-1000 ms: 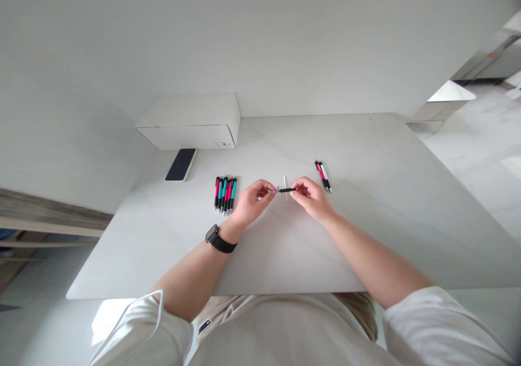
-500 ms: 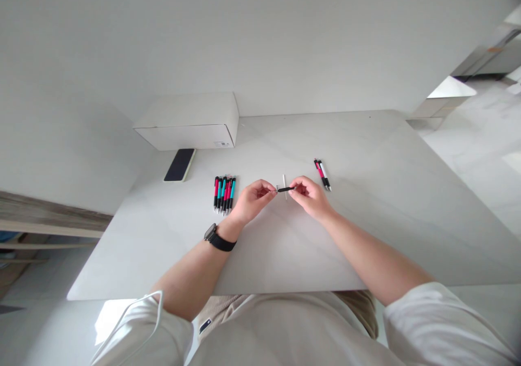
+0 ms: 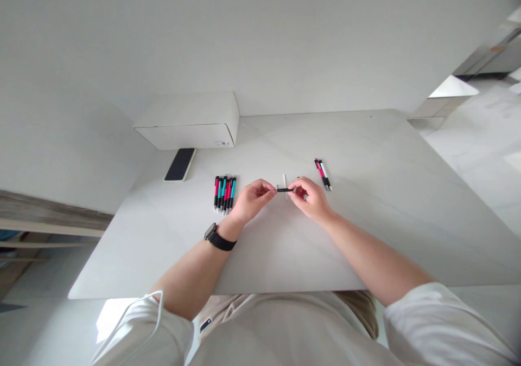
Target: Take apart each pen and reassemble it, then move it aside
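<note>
Over the middle of the table, a short black pen part (image 3: pixel 282 190) is held level between my two hands. My left hand (image 3: pixel 256 195) pinches its left end with thumb and forefinger. At the other end, my right hand (image 3: pixel 309 197) has its thumb and fingertips closed on the part. A tiny piece (image 3: pixel 277 186) shows beside the left fingertips, too small to make out. Behind the black part a thin white stick (image 3: pixel 285 179), perhaps a pen part, lies on the table, partly hidden.
Left of my left hand several red and teal pens (image 3: pixel 224 192) lie in a row. Two pens, red and white (image 3: pixel 323 173), lie beyond my right hand. A phone (image 3: pixel 180 164) rests before a white box (image 3: pixel 187 130) at the wall on the white table (image 3: pixel 285 252).
My right hand's fingertips have shifted slightly on the black pen part, which now sits closer to level. My left hand stays almost in place.
</note>
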Demonstrator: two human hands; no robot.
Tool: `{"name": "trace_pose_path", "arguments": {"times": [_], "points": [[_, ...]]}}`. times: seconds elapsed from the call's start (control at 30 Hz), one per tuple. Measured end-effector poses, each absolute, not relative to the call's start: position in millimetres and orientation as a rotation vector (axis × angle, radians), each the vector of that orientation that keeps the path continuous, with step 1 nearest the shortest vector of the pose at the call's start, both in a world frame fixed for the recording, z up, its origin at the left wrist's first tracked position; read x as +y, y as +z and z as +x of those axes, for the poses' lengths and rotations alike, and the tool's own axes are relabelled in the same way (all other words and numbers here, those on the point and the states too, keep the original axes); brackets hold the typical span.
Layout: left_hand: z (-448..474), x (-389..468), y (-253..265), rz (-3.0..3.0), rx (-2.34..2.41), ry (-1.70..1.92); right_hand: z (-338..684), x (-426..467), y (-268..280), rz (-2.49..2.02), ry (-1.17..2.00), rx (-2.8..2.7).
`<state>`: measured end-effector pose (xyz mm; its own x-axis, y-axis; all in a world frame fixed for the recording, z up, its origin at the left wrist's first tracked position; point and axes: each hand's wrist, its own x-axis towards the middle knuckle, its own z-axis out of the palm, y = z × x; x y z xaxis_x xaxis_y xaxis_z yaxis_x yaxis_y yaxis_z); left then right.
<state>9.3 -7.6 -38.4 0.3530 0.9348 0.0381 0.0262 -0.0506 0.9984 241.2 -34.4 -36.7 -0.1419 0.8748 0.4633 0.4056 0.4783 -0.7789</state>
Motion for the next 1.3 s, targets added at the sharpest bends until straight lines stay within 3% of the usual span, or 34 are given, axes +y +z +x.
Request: {"name": "trace_pose_path", "arguments": {"times": [0.73, 1.3], "points": [[7.6, -7.6, -36.6, 1.470, 0.981, 1.014, 245.5, -36.9, -37.1, -1.180, 0.795, -1.736], [8.4, -9.2, -35.2, 1.481, 1.005, 0.995, 243.9, -37.7, -33.6, -1.136, 0.750, -1.768]]}}
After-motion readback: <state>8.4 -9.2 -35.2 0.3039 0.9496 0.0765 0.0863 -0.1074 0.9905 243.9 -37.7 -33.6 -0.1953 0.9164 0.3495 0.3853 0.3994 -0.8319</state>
